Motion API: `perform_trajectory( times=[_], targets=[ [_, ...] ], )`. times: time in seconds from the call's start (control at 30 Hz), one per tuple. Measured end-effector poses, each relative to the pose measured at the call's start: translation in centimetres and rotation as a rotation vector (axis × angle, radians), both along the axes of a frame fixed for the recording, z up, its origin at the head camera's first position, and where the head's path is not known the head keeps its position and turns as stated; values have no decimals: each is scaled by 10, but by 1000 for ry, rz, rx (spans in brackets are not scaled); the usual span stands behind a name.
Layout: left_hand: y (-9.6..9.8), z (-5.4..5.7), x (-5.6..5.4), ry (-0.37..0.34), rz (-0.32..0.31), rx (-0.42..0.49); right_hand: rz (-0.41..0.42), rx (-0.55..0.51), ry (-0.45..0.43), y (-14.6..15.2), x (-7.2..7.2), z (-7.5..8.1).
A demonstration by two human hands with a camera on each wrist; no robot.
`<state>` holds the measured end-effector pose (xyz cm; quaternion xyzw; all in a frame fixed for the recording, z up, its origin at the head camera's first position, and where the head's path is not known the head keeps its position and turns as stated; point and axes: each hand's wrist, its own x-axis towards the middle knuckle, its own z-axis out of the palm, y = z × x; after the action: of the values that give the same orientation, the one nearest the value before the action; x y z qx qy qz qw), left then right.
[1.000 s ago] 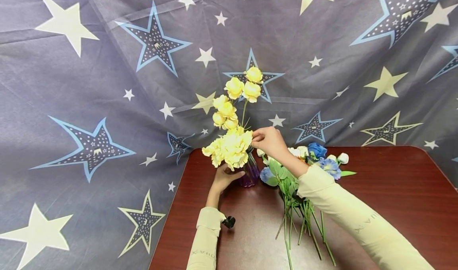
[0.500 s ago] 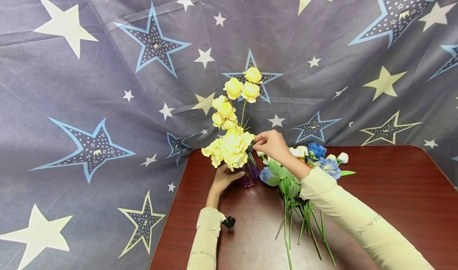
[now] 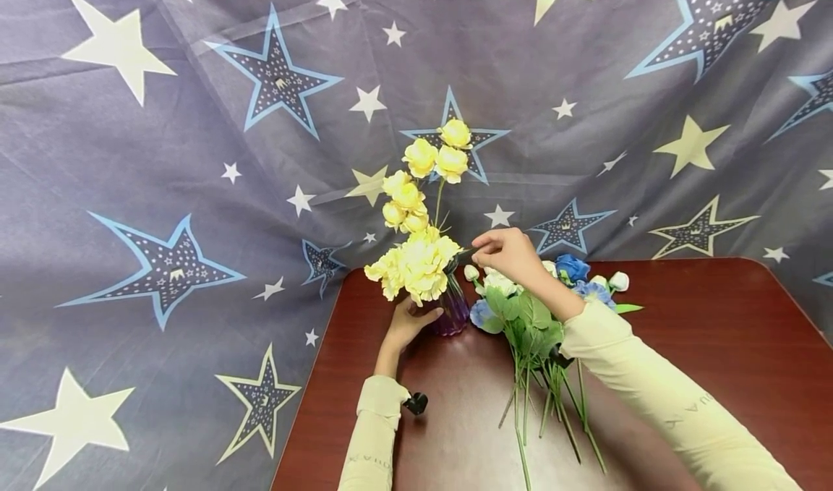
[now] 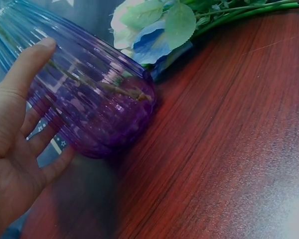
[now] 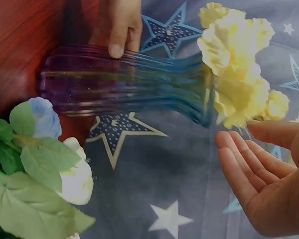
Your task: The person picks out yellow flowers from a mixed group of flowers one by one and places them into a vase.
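Note:
A fluted glass vase (image 3: pixel 452 316), purple below and blue toward its mouth, stands upright on the table and holds several yellow flowers (image 3: pixel 421 265). My left hand (image 3: pixel 406 326) grips its side; in the left wrist view the thumb lies across the glass (image 4: pixel 102 94) with the other fingers behind. To the right of the vase mouth is my right hand (image 3: pixel 513 258). A thin dark strip shows between its fingertips and the flowers. In the right wrist view, thumb and fingers (image 5: pixel 229 162) are spread apart just beside the yellow petals (image 5: pixel 239 64); no flower is visible in them.
A pile of loose flowers (image 3: pixel 534 317), white and blue with green leaves and long stems, lies right of the vase. The reddish-brown table (image 3: pixel 703 346) meets a star-patterned cloth (image 3: pixel 573 151) at its back edge.
My right hand has drawn back to the right, away from the yellow petals. My left hand stays on the vase. The head view has shifted slightly.

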<state>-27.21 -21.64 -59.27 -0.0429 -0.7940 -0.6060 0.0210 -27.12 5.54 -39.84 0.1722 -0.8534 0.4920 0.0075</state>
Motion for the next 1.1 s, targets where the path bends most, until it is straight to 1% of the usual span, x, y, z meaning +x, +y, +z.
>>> perform_trajectory(
  times=[0.13,0.23,0.3,0.4,0.5,0.53,0.63,0.77,0.93,1.1],
  targets=[
    [1,0,3,-12,-23,-25,6,-78,-25,16,4,5],
    [1,0,4,-1,-61,-67,5,-134,-37,30,7,9],
    [1,2,6,11,-92,-91,-3,-156,-46,39,9,11],
    [2,8,9,31,-127,-113,-19,-162,-54,52,13,16],
    [6,15,15,25,-130,-135,-31,-172,-78,64,18,22],
    [8,18,16,29,-122,-152,-35,-179,-85,68,20,25],
    [14,21,20,42,-71,-204,-47,-212,-93,78,25,32],
    [25,25,25,95,25,-238,-60,-262,-83,90,31,40],
    [35,25,31,166,132,-216,-71,-283,-78,102,40,46],
    [43,23,38,220,192,-116,-97,-301,-71,112,50,48]
  ],
)
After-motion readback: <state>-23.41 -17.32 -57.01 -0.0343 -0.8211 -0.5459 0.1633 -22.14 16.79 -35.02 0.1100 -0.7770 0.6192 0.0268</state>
